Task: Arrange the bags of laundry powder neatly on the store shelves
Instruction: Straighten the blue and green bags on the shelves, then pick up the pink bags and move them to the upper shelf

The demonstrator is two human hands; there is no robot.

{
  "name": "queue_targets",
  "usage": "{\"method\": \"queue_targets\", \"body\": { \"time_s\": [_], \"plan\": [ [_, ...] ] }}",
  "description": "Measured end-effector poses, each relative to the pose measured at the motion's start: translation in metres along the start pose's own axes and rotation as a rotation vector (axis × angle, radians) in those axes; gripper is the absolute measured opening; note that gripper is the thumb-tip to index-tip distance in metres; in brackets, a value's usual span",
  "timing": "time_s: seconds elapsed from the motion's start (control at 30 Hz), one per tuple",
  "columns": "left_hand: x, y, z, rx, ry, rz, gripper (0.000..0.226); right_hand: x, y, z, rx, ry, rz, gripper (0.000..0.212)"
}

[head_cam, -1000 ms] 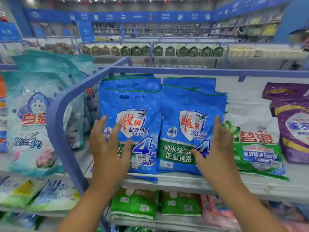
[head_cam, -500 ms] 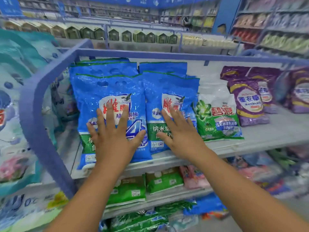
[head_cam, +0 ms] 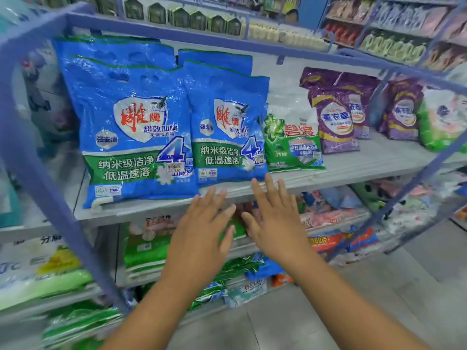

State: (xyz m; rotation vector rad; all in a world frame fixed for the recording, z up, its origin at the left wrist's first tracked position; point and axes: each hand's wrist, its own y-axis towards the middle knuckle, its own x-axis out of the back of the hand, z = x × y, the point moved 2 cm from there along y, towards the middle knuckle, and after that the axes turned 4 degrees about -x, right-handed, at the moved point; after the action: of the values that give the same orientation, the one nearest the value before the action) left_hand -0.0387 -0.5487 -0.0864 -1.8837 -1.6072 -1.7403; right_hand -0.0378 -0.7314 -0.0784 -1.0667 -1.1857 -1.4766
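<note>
Head view: blue bags lean lengthwise backward; both hands' fingers spread, empty.

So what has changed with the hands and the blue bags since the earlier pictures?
Both hands came off the bags and drew back: the left hand and the right hand now hover open below the shelf edge, fingers straight, holding nothing. The left blue bag and the right blue bag stayed side by side, beside the green bag.
</note>
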Motion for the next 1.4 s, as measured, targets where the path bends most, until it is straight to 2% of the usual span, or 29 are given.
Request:
{"method": "queue_targets", "body": {
  "time_s": [0.1, 0.27, 0.43, 0.6, 0.77, 1.03, 1.3, 1.4],
  "plan": [
    [-0.018, -0.012, -0.02, -0.011, -0.028, 0.022, 0.046, -0.006, -0.012, -0.019, -0.01, 0.051, 0.004, 0.073],
    [-0.054, -0.016, -0.043, 0.187, 0.019, 0.129, 0.058, -0.008, -0.029, -0.066, -0.029, 0.084, 0.082, 0.079],
    [-0.091, -0.001, -0.087, 0.327, 0.068, 0.303, 0.065, -0.008, -0.052, -0.151, -0.112, 0.14, 0.157, 0.075],
    [-0.138, 0.027, -0.143, 0.365, 0.17, 0.489, 0.068, 0.003, -0.066, -0.24, -0.21, 0.145, 0.281, 0.074],
    [-0.174, 0.057, -0.181, 0.388, 0.152, 0.512, 0.069, 0.014, -0.062, -0.308, -0.248, 0.126, 0.321, 0.073],
    [-0.219, 0.088, -0.173, 0.507, 0.153, 0.589, 0.07, -0.012, -0.023, -0.351, -0.253, 0.164, 0.387, 0.073],
    [-0.293, 0.16, -0.169, 0.494, 0.074, 0.684, 0.065, -0.026, 0.034, -0.401, -0.308, 0.151, 0.414, 0.074],
    [-0.315, 0.18, -0.177, 0.545, 0.03, 0.737, 0.065, -0.027, 0.059, -0.426, -0.324, 0.176, 0.415, 0.073]
  ]
}}
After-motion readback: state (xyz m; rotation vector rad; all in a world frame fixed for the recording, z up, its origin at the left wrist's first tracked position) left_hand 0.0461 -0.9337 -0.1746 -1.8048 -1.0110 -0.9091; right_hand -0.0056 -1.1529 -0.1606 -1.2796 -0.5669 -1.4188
